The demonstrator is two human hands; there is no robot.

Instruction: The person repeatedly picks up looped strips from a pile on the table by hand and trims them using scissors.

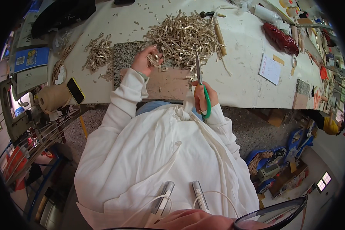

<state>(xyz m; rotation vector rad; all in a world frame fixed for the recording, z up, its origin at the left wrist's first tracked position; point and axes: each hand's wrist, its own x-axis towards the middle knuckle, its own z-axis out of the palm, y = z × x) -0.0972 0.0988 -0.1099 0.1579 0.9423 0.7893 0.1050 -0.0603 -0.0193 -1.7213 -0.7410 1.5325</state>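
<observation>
My left hand [143, 60] pinches a small bundle of tan strip pieces [154, 58] at the near edge of a big heap of tan cut strips [184, 34] on the white worktable [245, 82]. My right hand [201, 96] grips scissors with a green handle [206, 100]. Their blades [198, 68] point away from me toward the heap and look nearly closed. A speckled stone slab [123, 56] and a brown board [168, 86] lie under my hands. White sleeves cover both arms.
A smaller pile of strips [99, 53] lies to the left. A phone with a yellow case [76, 91] and a roll of tan cord [53, 97] sit at the table's left edge. A white notepad [269, 69], a red wrapped object [280, 38] and a wooden stick [219, 37] lie to the right.
</observation>
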